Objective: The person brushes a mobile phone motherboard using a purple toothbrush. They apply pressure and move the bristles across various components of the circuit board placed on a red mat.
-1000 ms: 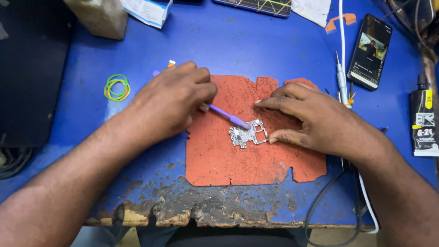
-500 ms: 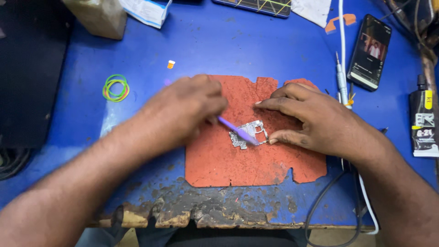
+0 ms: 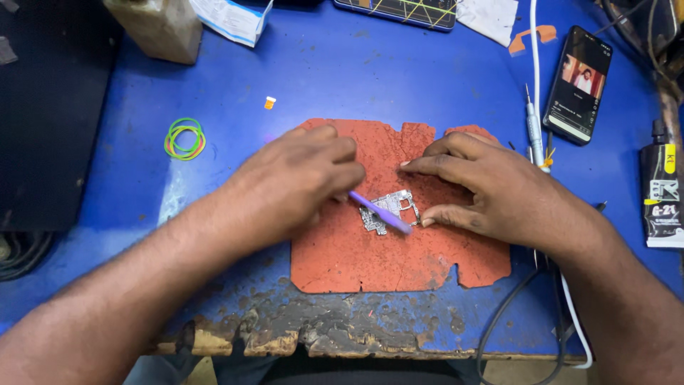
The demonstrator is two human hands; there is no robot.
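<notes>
A small silvery circuit board (image 3: 387,208) lies on a worn red mat (image 3: 399,249) in the middle of the blue table (image 3: 370,78). My left hand (image 3: 296,182) grips a thin purple tool (image 3: 381,212), whose tip rests across the board. On the right, my right hand (image 3: 491,189) presses on the mat, its thumb and forefinger pinning the board's right edge.
Green and yellow rubber bands (image 3: 185,138) lie to the left, a tiny orange piece (image 3: 269,103) above the mat. A lit phone (image 3: 578,84), a screwdriver (image 3: 534,128), white and black cables and a black glue tube (image 3: 662,192) sit at the right. The table's front edge is chipped.
My left hand has slid to the right, bringing the purple tool from the board's upper left onto the board. The right hand has stayed put.
</notes>
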